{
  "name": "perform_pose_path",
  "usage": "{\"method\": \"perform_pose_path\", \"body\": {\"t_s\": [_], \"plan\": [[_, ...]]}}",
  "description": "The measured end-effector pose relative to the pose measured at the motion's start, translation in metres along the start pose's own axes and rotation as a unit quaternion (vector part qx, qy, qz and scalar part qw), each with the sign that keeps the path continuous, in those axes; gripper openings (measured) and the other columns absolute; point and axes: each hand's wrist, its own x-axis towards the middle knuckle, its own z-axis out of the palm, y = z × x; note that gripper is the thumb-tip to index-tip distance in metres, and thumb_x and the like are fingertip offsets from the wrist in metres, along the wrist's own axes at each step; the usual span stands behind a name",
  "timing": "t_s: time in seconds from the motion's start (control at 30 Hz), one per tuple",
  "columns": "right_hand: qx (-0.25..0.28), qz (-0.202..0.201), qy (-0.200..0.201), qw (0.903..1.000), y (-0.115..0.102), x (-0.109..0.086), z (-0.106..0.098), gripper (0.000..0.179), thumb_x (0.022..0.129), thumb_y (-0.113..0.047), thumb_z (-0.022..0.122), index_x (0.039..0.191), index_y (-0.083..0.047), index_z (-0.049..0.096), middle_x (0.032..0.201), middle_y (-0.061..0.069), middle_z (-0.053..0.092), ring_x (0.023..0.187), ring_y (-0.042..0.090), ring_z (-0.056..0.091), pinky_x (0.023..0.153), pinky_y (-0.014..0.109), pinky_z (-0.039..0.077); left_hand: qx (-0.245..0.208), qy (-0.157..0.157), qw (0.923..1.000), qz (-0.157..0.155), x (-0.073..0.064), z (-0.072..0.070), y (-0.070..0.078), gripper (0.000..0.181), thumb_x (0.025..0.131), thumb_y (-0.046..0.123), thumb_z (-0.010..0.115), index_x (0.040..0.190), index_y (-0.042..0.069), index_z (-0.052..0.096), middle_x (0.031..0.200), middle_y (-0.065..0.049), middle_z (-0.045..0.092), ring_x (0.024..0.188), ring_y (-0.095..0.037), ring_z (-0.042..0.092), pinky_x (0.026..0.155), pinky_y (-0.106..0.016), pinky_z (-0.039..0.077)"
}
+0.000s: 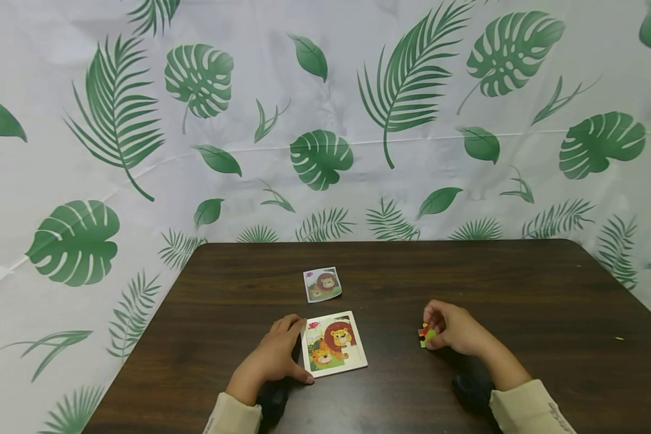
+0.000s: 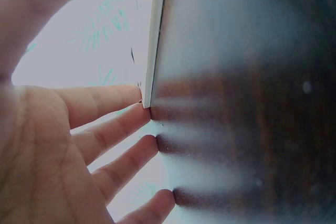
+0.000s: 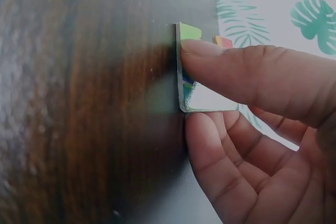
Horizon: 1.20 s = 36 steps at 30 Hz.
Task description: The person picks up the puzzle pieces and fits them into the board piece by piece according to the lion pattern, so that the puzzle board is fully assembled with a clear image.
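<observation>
A square lion jigsaw puzzle in a pale frame (image 1: 361, 349) lies on the table, with a cream gap at the lower right of its picture. My left hand (image 1: 273, 355) rests along the frame's left side, its thumb by the near corner and its fingers by the far one. In the left wrist view, fairly straight fingers (image 2: 113, 129) touch the frame's edge and the table. Off to the right, my right hand (image 1: 456, 330) pinches a green and red puzzle piece (image 1: 425, 335). The thumb partly covers this puzzle piece (image 3: 210, 98), held low over the wood.
A small paper card (image 1: 322, 284) printed with the same lion picture lies beyond the puzzle. The dark wooden table (image 1: 466, 271) ends at a leaf-patterned curtain (image 1: 325, 108). A small yellowish speck (image 1: 619, 338) is on the table at the far right.
</observation>
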Motion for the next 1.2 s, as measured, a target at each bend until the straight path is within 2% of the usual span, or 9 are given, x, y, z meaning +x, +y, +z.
{"method": "perform_pose_path", "body": {"t_s": [0.23,0.37,0.53,0.83,1.07,1.2], "plan": [[0.003,-0.030,-0.006,0.9995,0.003,0.000,0.002,0.028,0.074,0.000,0.074,0.087,-0.006,0.050,0.078,0.004,0.054,0.069,0.018,0.053,0.057,0.029,0.045,-0.001,-0.003,1.0000,0.002,0.000,-0.001,0.000,0.101,0.055,0.037,0.088,0.135,-0.003,0.040,0.133,-0.018,0.036,0.123,-0.039,0.030,0.096,-0.058,0.029],[0.009,-0.041,-0.014,0.9990,0.003,0.001,0.003,0.023,0.078,-0.002,0.070,0.088,-0.006,0.050,0.078,0.004,0.054,0.068,0.017,0.054,0.056,0.028,0.045,-0.002,-0.005,1.0000,0.000,0.000,-0.001,0.000,0.101,0.055,0.037,0.088,0.135,-0.002,0.040,0.133,-0.018,0.035,0.123,-0.039,0.031,0.095,-0.058,0.029],[0.010,-0.051,-0.012,0.9986,0.000,0.004,0.006,0.020,0.080,-0.002,0.069,0.088,-0.006,0.051,0.079,0.004,0.053,0.070,0.017,0.054,0.058,0.028,0.045,-0.004,-0.005,1.0000,-0.002,0.000,-0.001,0.001,0.101,0.055,0.037,0.088,0.135,-0.002,0.040,0.134,-0.018,0.035,0.123,-0.039,0.030,0.095,-0.058,0.028],[0.041,-0.055,-0.027,0.9973,-0.010,0.008,0.012,0.019,0.080,0.003,0.066,0.089,-0.004,0.051,0.078,0.006,0.053,0.069,0.019,0.054,0.056,0.029,0.047,-0.007,-0.006,1.0000,0.000,-0.001,-0.002,0.001,0.101,0.055,0.037,0.088,0.135,-0.003,0.040,0.134,-0.018,0.035,0.123,-0.039,0.030,0.095,-0.058,0.029],[0.082,-0.057,-0.051,0.9937,-0.017,0.014,0.018,0.017,0.082,0.004,0.064,0.090,-0.001,0.050,0.078,0.009,0.053,0.069,0.021,0.055,0.057,0.036,0.051,-0.006,-0.005,1.0000,0.003,0.000,-0.001,0.000,0.101,0.055,0.038,0.088,0.135,-0.002,0.040,0.133,-0.018,0.036,0.122,-0.039,0.031,0.094,-0.059,0.029],[0.088,-0.062,-0.054,0.9928,-0.022,0.018,0.022,0.018,0.081,0.003,0.066,0.089,-0.002,0.051,0.077,0.008,0.053,0.067,0.020,0.056,0.056,0.036,0.051,-0.006,-0.005,1.0000,0.003,0.000,-0.001,0.000,0.102,0.055,0.038,0.088,0.135,-0.002,0.040,0.133,-0.018,0.035,0.123,-0.039,0.031,0.094,-0.059,0.029]]}}
